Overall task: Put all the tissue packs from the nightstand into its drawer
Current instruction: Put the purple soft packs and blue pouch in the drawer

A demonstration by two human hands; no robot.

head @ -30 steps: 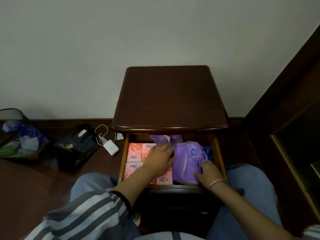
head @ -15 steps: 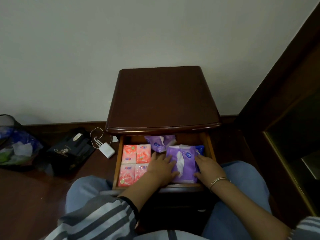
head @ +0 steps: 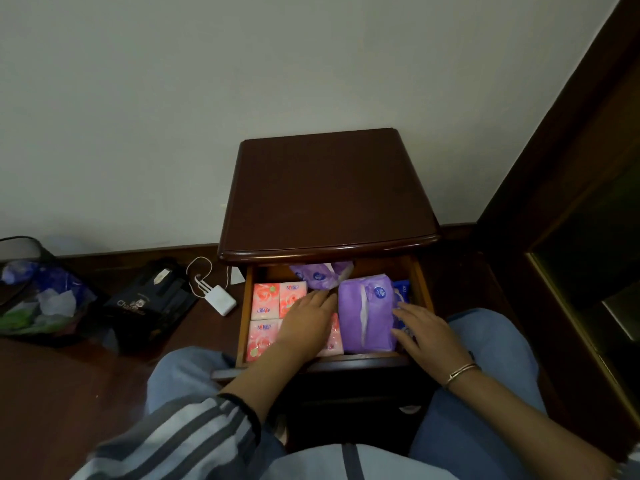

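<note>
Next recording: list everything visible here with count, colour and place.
nightstand: one, dark brown, against the wall
drawer: one, brown, pulled open below its top
pink tissue packs: at least four, left half of drawer
large purple pack: one, right half of drawer
small purple pack: one, back of drawer
blue pack: one, drawer's right edge, mostly hidden
charger: one, white, floor left of nightstand
black box: one, floor beside charger
bin: one, dark, far left floor
bracelet: one, metallic, right wrist
left hand: one, flat on pink packs
right hand: one, touching large purple pack's right side
</note>
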